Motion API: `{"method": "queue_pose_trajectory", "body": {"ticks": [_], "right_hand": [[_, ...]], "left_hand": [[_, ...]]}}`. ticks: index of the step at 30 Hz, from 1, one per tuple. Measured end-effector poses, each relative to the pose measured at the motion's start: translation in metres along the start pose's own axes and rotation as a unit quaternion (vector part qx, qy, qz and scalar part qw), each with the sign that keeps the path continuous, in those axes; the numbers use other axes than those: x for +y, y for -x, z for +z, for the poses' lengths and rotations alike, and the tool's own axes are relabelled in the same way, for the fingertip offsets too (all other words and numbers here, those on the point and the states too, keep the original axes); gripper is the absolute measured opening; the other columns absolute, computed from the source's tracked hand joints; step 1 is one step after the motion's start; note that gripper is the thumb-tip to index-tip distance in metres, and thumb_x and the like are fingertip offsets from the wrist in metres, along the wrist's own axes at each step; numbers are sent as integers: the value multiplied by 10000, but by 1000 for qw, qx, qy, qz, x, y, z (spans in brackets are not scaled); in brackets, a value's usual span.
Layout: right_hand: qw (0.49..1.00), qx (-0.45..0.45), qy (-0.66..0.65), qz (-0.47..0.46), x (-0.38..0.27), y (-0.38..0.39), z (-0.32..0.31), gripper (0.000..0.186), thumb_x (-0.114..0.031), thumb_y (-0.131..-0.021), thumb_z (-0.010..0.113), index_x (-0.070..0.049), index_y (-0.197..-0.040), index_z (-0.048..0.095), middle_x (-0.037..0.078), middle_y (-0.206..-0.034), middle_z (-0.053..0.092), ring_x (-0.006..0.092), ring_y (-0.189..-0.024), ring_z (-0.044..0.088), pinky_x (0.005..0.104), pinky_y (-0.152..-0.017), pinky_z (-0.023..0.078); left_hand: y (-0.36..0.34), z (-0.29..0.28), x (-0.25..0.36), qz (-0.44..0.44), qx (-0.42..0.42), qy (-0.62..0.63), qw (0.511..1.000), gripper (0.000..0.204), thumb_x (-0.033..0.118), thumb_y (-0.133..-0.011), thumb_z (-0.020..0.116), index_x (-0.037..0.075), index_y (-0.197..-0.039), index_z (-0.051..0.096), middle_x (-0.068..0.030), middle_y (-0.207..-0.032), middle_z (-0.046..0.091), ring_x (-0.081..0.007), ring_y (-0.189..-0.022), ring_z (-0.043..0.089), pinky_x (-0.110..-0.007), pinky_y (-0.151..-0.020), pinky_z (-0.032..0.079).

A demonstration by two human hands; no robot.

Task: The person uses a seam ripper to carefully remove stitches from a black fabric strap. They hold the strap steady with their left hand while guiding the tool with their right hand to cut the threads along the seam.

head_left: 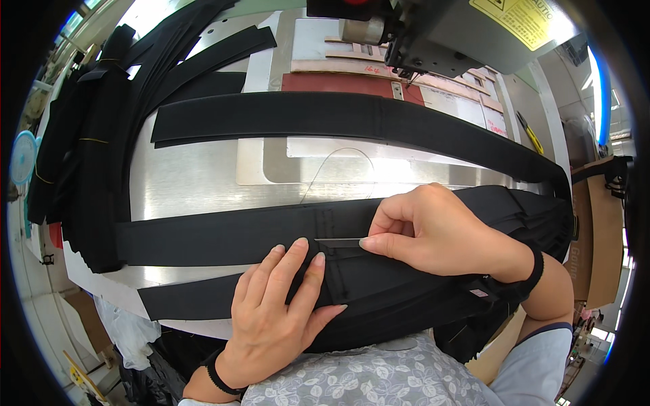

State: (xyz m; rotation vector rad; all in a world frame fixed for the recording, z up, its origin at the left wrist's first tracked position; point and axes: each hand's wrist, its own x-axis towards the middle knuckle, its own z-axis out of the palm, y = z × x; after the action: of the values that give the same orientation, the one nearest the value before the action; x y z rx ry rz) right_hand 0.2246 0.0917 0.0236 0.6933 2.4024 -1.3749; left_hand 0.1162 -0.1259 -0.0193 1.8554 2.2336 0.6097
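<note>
Black fabric strips point(203, 237) lie in layers across the near part of a metal work surface point(169, 196), one with a stitched crosswise seam point(323, 220). My left hand point(274, 304) rests open on the strips, fingertips pressing just left of that seam. My right hand point(433, 233) pinches a thin metal rod point(335, 239) between thumb and index finger; it lies horizontally over the seam, its left end near my left fingertips. Another long black strip point(271, 115) runs behind, curving down at the right.
Bundled black strips point(81, 162) fill the left side. A sewing machine head point(440, 34) overhangs the back, above a template plate point(352, 84). Yellow-handled snips point(531, 135) lie at the back right, and a cardboard piece point(596, 243) stands at the far right.
</note>
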Motion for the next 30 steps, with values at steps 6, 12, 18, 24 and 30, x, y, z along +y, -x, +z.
{"method": "queue_pose_trajectory", "body": {"ticks": [6, 12, 18, 24, 30], "right_hand": [[992, -58, -97, 52, 5, 2, -12, 187, -173, -812, 703, 10, -781, 684, 77, -644, 646, 127, -593, 607, 269, -577, 479], [993, -67, -77, 57, 2, 3, -13, 180, -164, -807, 697, 12, -772, 683, 67, -636, 642, 114, -586, 598, 264, -561, 468], [998, -26, -44, 21, 3, 2, -4, 186, -164, -803, 707, 18, -773, 684, 86, -630, 646, 138, -578, 610, 273, -557, 470], [996, -24, -77, 28, 4, 0, -4, 192, -169, -812, 709, 15, -763, 683, 72, -632, 643, 122, -589, 602, 266, -561, 467], [991, -78, -93, 52, 2, 0, -13, 184, -169, -801, 709, 12, -769, 689, 67, -650, 643, 111, -607, 597, 260, -571, 468]], "left_hand": [[0, 0, 2, 2, 3, -11, 1000, 595, 381, -737, 764, 12, -1181, 622, -176, -1332, 508, -352, -1161, 518, -428, -925, 424], [1, 2, 1, 4, 20, -6, 1000, 594, 374, -718, 775, -18, -1140, 630, -184, -1321, 531, -352, -1158, 530, -430, -915, 429], [2, 3, 0, 5, 26, -3, 1000, 592, 373, -709, 781, -17, -1129, 630, -184, -1323, 532, -352, -1152, 534, -427, -908, 433], [2, 4, 0, 8, 29, -5, 1000, 586, 368, -709, 782, -16, -1125, 630, -185, -1319, 537, -353, -1146, 540, -427, -906, 437], [2, 3, -1, 5, 33, -1, 999, 582, 367, -707, 781, -18, -1118, 631, -185, -1315, 542, -357, -1139, 545, -426, -913, 438]]}}
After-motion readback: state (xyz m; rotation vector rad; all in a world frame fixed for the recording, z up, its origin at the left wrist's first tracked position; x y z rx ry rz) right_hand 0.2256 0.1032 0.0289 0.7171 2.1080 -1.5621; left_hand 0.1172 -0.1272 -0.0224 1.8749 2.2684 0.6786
